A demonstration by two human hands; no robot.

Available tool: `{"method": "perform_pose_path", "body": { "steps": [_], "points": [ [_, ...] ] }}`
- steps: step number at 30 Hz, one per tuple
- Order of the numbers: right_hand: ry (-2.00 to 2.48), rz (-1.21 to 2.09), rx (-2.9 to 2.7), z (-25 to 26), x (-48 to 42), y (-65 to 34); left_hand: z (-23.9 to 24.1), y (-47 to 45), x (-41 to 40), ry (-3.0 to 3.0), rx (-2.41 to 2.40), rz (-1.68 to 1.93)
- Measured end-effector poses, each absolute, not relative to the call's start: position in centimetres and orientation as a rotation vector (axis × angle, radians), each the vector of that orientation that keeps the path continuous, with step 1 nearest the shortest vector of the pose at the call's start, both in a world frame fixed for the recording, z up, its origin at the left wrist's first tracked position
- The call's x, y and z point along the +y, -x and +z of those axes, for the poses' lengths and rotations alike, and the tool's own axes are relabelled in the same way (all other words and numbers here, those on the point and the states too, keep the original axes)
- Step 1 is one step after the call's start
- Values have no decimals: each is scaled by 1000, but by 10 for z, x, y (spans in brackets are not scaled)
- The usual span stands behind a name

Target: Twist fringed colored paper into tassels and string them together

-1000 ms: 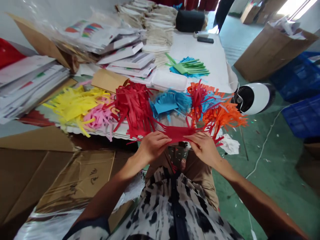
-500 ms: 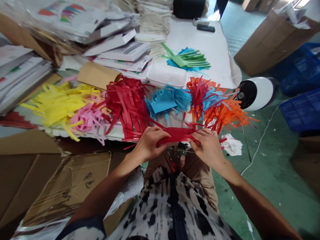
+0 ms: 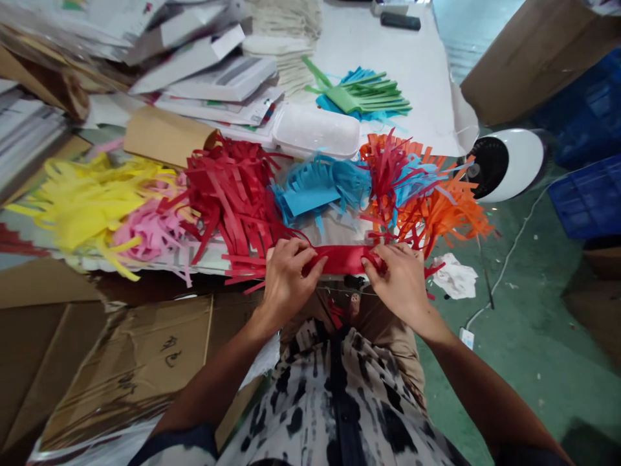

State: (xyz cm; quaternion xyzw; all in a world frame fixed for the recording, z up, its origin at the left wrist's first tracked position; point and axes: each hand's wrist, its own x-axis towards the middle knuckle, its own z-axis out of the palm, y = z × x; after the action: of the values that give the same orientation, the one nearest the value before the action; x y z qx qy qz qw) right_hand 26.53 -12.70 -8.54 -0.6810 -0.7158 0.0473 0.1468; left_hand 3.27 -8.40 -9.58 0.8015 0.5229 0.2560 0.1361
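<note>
Between my hands a red fringed paper strip (image 3: pixel 342 260) is stretched level at the table's front edge. My left hand (image 3: pixel 291 275) pinches its left end with thumb and fingers, and my right hand (image 3: pixel 398 275) pinches the right end. Loose red fringe sticks out past both hands. Just beyond lie a pile of red fringe (image 3: pixel 233 188), a blue fringed bundle (image 3: pixel 320 188) and an orange fringed bundle (image 3: pixel 441 213) with red and blue strands over its left side. Yellow fringe (image 3: pixel 92 204) and pink fringe (image 3: pixel 152 226) spread at the left.
A white plastic tray (image 3: pixel 316 129) stands behind the blue bundle, with green fringe (image 3: pixel 359 94) farther back. Stacked white packets (image 3: pixel 218 81) fill the back left. Cardboard (image 3: pixel 140 356) is below left. A black-and-white rounded device (image 3: pixel 514 165) and blue crates (image 3: pixel 589 200) are at right.
My hands have spread slightly apart, and the red strip between them looks flatter and more taut. The view has shifted a little, so the table things appear lower and nearer.
</note>
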Motion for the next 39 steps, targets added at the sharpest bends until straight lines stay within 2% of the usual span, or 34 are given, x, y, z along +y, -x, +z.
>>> {"method": "perform_pose_path", "body": {
  "steps": [14,17,21,26,31,35,39],
  "points": [
    [2033,81,-2082,-85,-119,-258,-97,-33,-79,-2504,1641,703],
    [2014,13,-2080,-82,-121,-257,-99,-31,-76,-2729,1306,703],
    [1856,-165,-2064,-81,-135,-258,-101,-30,-69,-2869,799,531],
    [1407,-141,-2352,-98,-160,-270,-96,-31,-68,-2817,810,377],
    [1436,-130,-2372,-106,-168,-296,-89,-7,-70,-2748,767,235],
    [1470,-82,-2315,-97,-162,-305,-74,32,-71,-2701,908,327],
    [1520,-43,-2340,-89,-155,-300,-62,39,-82,-2851,1122,701]
  ]
}}
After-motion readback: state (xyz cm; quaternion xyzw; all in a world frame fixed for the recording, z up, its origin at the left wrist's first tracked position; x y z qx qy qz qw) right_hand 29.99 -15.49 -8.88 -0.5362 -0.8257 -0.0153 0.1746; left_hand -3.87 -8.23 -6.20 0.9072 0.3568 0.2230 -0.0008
